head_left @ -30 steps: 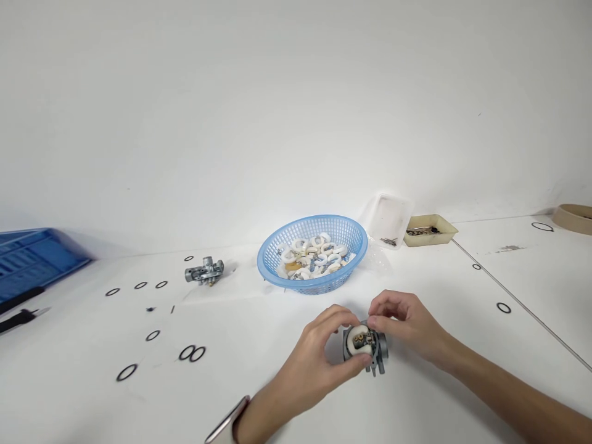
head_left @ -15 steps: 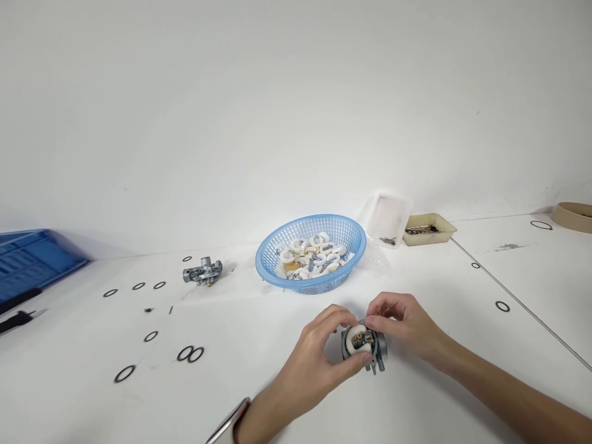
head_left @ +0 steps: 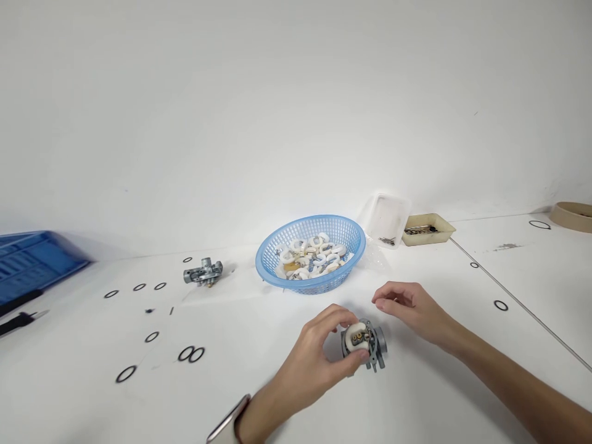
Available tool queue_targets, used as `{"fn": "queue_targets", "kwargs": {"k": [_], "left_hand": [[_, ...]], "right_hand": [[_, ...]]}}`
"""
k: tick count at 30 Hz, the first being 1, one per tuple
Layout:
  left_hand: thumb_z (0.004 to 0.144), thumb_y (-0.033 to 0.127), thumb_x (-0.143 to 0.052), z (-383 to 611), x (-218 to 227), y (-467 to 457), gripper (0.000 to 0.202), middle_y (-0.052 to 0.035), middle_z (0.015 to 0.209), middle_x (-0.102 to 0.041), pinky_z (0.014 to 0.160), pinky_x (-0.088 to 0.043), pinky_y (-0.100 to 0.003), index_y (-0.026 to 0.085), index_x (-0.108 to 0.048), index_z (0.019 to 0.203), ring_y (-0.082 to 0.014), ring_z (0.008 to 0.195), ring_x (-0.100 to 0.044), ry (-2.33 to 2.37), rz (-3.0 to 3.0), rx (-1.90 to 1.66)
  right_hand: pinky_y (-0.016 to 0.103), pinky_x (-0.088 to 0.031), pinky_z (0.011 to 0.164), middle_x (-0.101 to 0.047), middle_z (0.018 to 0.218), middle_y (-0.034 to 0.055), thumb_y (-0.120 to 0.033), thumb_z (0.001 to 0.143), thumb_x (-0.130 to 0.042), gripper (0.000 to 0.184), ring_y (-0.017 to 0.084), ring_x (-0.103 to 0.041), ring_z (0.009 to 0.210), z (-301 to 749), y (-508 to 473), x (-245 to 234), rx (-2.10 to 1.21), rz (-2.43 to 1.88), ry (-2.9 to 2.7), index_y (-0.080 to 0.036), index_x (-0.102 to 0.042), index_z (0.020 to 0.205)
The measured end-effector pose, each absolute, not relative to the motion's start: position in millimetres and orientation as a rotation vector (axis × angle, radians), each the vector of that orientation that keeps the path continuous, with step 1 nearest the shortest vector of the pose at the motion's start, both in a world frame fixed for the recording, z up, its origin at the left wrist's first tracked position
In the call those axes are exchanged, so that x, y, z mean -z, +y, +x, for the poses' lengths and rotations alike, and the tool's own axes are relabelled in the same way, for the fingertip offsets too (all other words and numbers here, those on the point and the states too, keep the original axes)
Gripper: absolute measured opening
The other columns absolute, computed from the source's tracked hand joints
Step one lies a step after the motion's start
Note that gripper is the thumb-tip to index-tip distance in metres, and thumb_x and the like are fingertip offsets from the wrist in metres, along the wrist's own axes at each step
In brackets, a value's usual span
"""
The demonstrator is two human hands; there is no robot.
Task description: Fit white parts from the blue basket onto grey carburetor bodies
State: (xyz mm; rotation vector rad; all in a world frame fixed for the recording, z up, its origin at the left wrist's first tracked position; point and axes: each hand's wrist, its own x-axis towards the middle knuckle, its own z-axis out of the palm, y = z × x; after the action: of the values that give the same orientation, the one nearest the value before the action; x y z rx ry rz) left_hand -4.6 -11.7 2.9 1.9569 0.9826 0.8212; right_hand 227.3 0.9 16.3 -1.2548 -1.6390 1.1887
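My left hand [head_left: 321, 351] is closed on a grey metal carburetor [head_left: 380, 339], thumb at its near side and fingers at its far side. A white C-shaped float [head_left: 352, 338] sits in the carburetor's upturned face, around brass jets, with my thumb and fingers against it. Just up and right of the carburetor, apart from it, my right hand [head_left: 411, 308] hovers with its thumb and fingertips together. Whatever may be in that pinch is too small to make out. Behind both hands, a blue basket [head_left: 311, 285] contains several white floats [head_left: 319, 259].
A second carburetor [head_left: 203, 272] stands at the back left, with several black rings [head_left: 126, 374] scattered around. Small metal parts lie in a white tray [head_left: 388, 216] and a cream tray [head_left: 430, 239]. At left are a blue crate [head_left: 46, 259] and a black-handled tool [head_left: 18, 322].
My right hand has pulled away from the carburetor, up and to the right. My left hand stays on the carburetor and float in nearly the same place.
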Motion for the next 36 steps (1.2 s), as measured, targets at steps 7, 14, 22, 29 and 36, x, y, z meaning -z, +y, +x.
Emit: {"fn": "queue_targets", "kwargs": {"k": [7, 14, 22, 29, 36], "left_hand": [[0.082, 0.028, -0.071, -5.9, 0.4, -8.6, 0.015, -0.0023, 0.097, -0.066, 0.08, -0.047, -0.033, 0.024, -0.068, 0.096, -0.0204, 0.088, -0.059, 0.936, 1.955, -0.946], [0.084, 0.041, -0.071, -15.9, -2.7, 3.0, 0.021, -0.0046, 0.096, -0.069, 0.078, -0.052, -0.033, 0.022, -0.071, 0.093, -0.0233, 0.092, -0.064, 1.063, 1.652, -1.159], [0.08, 0.047, -0.073, -15.2, -4.2, 4.8, 0.03, -0.0053, 0.094, -0.07, 0.078, -0.053, -0.034, 0.02, -0.071, 0.092, -0.0239, 0.088, -0.066, 1.1, 1.54, -1.143], [0.08, 0.047, -0.074, -15.3, -3.6, 5.2, 0.028, -0.0056, 0.094, -0.071, 0.077, -0.052, -0.033, 0.021, -0.072, 0.09, -0.0237, 0.088, -0.065, 1.097, 1.548, -1.152], [0.081, 0.044, -0.073, -14.7, -2.5, 4.7, 0.026, -0.005, 0.094, -0.072, 0.077, -0.052, -0.033, 0.021, -0.071, 0.092, -0.0216, 0.084, -0.064, 1.076, 1.579, -1.108]], "right_hand": [[0.036, -0.047, 0.082, -0.069, 0.098, 0.0018, -0.028, 0.087, -0.061, 0.016, 0.018, -0.059, 0.085, 228.5, 2.1, -13.7, -1.233, -1.202, -1.803, -0.025, -0.073, 0.097], [0.04, -0.047, 0.097, -0.062, 0.126, 0.0042, -0.04, 0.078, -0.079, 0.048, 0.024, -0.058, 0.11, 236.6, -4.7, -21.9, -1.29, -1.19, -2.057, -0.028, -0.064, 0.122], [0.03, -0.047, 0.069, -0.067, 0.104, 0.0, -0.036, 0.069, -0.084, 0.056, 0.021, -0.062, 0.088, 213.2, -16.5, -7.2, -1.203, -1.345, -2.175, -0.028, -0.057, 0.117], [0.034, -0.048, 0.08, -0.07, 0.105, 0.0036, -0.016, 0.063, -0.071, 0.057, 0.024, -0.063, 0.092, 208.6, -15.8, 7.6, -0.774, -1.199, -2.382, -0.023, -0.058, 0.118], [0.028, -0.047, 0.069, -0.071, 0.1, 0.0006, -0.017, 0.066, -0.068, 0.053, 0.019, -0.063, 0.081, 207.8, -14.1, 10.0, -0.899, -1.177, -2.315, -0.024, -0.057, 0.117]]}}
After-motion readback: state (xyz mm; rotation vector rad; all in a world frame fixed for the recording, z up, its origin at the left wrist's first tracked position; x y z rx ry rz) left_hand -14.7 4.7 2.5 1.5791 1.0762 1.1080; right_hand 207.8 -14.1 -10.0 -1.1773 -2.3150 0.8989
